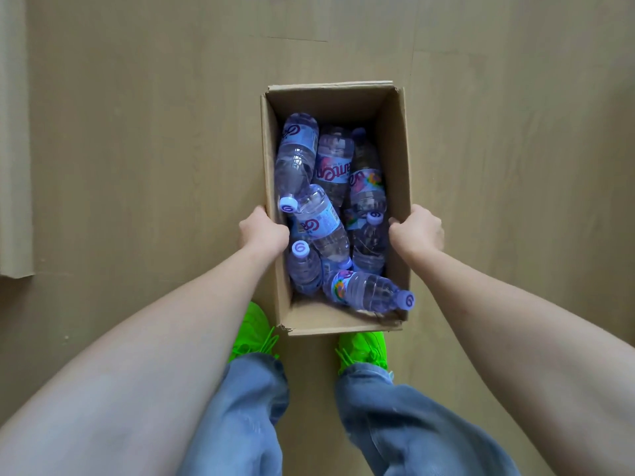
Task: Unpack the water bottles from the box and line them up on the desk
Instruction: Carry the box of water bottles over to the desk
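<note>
We've got our left hand (pixel 264 231) and right hand (pixel 417 231) clamped on the open brown cardboard box (pixel 395 139) walls at 9 and 3 o'clock; the loose clear plastic water bottles (pixel 323 225) could slide and tip it.

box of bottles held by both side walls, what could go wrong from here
1. The left hand and right hand grip only the thin walls of the box; the cardboard may buckle or slip.
2. The water bottles lie loose and crisscrossed, so they may roll and tip the load.
</note>
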Available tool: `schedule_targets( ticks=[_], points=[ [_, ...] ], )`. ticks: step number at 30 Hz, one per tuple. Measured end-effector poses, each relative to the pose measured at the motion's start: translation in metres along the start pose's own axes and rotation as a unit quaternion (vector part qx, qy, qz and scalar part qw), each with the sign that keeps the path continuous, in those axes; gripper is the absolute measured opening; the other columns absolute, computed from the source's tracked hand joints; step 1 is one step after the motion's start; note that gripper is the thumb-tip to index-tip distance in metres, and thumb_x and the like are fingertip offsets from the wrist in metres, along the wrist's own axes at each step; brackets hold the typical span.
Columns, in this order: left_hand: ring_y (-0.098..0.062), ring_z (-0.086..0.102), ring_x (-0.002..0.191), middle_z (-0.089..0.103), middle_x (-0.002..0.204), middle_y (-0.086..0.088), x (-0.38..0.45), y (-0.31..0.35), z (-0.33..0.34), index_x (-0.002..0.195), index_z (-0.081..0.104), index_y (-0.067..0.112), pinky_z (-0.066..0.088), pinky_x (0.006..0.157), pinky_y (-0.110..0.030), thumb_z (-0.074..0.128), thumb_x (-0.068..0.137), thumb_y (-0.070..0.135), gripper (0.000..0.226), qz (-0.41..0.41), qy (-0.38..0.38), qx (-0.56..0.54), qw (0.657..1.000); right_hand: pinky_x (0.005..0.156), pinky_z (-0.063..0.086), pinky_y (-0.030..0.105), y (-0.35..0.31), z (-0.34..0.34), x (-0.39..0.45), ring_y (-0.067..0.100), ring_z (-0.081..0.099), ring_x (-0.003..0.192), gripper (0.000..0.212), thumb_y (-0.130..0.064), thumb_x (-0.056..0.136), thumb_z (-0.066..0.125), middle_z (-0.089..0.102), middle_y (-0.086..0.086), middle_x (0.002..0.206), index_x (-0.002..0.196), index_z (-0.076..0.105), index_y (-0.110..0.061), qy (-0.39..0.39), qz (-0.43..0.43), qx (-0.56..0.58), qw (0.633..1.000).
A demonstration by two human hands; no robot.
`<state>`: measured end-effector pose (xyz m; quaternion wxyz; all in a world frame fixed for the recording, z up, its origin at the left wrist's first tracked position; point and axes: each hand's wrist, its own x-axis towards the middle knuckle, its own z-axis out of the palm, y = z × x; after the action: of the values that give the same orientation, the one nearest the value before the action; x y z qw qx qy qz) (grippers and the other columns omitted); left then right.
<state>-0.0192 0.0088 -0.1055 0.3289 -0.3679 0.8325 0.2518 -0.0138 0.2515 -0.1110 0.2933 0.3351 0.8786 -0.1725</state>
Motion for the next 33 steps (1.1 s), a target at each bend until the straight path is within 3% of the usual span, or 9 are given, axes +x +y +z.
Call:
schedule_targets(
  ticks=[5, 11, 14, 16, 20, 24, 29, 33],
  points=[
    [-0.039, 0.061, 0.098, 0.058, 0.111, -0.018, 0.003, 0.004, 0.0, 0.092, 0.047, 0.01, 0.057, 0.079, -0.042, 0.054, 0.077, 0.005, 0.017, 0.03, -0.003, 0.042, 0.999, 0.069, 0.041, 0.029, -0.004, -0.004, 0.0, 0.037, 0.061, 0.096, 0.013, -0.026, 0.085, 0.064, 0.066, 0.014, 0.101, 0.086, 0.056, -0.016, -0.001, 0.005, 0.025, 1.0],
    [-0.039, 0.06, 0.099, 0.058, 0.113, -0.019, -0.001, 0.005, -0.008, 0.097, 0.051, 0.007, 0.058, 0.081, -0.045, 0.052, 0.079, 0.002, 0.019, 0.04, 0.004, 0.037, 0.998, 0.066, 0.043, 0.03, -0.005, -0.013, -0.003, 0.031, 0.054, 0.077, 0.008, -0.018, 0.085, 0.064, 0.061, 0.011, 0.09, 0.086, 0.061, -0.011, -0.011, -0.005, 0.037, 0.999],
    [-0.041, 0.061, 0.097, 0.059, 0.107, -0.02, -0.01, 0.012, -0.022, 0.082, 0.047, 0.008, 0.056, 0.077, -0.042, 0.049, 0.077, -0.001, 0.01, 0.058, 0.009, 0.032, 0.998, 0.065, 0.043, 0.029, -0.01, -0.027, -0.008, 0.031, 0.055, 0.076, 0.007, -0.014, 0.082, 0.063, 0.062, 0.011, 0.087, 0.086, 0.065, -0.009, -0.011, -0.008, 0.04, 0.999],
    [-0.042, 0.062, 0.095, 0.061, 0.102, -0.022, -0.018, 0.017, -0.035, 0.07, 0.04, 0.01, 0.054, 0.072, -0.04, 0.049, 0.075, -0.002, 0.016, 0.07, 0.02, 0.03, 0.997, 0.062, 0.043, 0.029, -0.015, -0.039, -0.015, 0.033, 0.057, 0.075, 0.006, -0.009, 0.078, 0.061, 0.063, 0.012, 0.084, 0.082, 0.065, -0.007, -0.006, -0.012, 0.041, 0.999],
    [-0.043, 0.063, 0.094, 0.063, 0.097, -0.024, -0.048, 0.026, -0.065, 0.062, 0.038, 0.01, 0.055, 0.07, -0.041, 0.049, 0.071, -0.004, 0.02, 0.08, 0.026, 0.021, 0.996, 0.06, 0.041, 0.029, -0.022, -0.073, -0.04, 0.034, 0.056, 0.072, 0.001, -0.006, 0.075, 0.059, 0.063, 0.012, 0.079, 0.074, 0.06, -0.006, 0.001, -0.019, 0.036, 0.999],
    [-0.043, 0.064, 0.089, 0.064, 0.094, -0.025, -0.093, 0.042, -0.11, 0.061, 0.039, 0.009, 0.052, 0.064, -0.036, 0.049, 0.07, -0.004, 0.019, 0.085, 0.026, 0.012, 0.996, 0.061, 0.041, 0.029, -0.034, -0.128, -0.077, 0.034, 0.056, 0.072, 0.007, -0.006, 0.076, 0.058, 0.061, 0.012, 0.079, 0.07, 0.055, -0.007, 0.004, -0.03, 0.033, 0.999],
    [-0.03, 0.048, 0.06, 0.05, 0.072, -0.012, -0.163, 0.087, -0.197, 0.06, 0.04, 0.009, 0.052, 0.06, -0.034, 0.047, 0.068, -0.004, 0.017, 0.101, 0.047, -0.011, 0.994, 0.063, 0.042, 0.03, -0.066, -0.232, -0.131, 0.034, 0.054, 0.074, 0.002, -0.006, 0.075, 0.057, 0.059, 0.012, 0.082, 0.076, 0.057, -0.006, 0.029, -0.058, 0.048, 0.997],
    [-0.035, 0.061, 0.07, 0.058, 0.08, -0.016, -0.235, 0.134, -0.28, 0.064, 0.046, 0.007, 0.056, 0.062, -0.036, 0.05, 0.067, -0.001, 0.01, 0.12, 0.072, -0.024, 0.99, 0.066, 0.046, 0.032, -0.095, -0.335, -0.177, 0.035, 0.057, 0.078, 0.006, -0.008, 0.075, 0.058, 0.057, 0.011, 0.084, 0.081, 0.056, -0.007, 0.054, -0.082, 0.076, 0.992]
  ],
)
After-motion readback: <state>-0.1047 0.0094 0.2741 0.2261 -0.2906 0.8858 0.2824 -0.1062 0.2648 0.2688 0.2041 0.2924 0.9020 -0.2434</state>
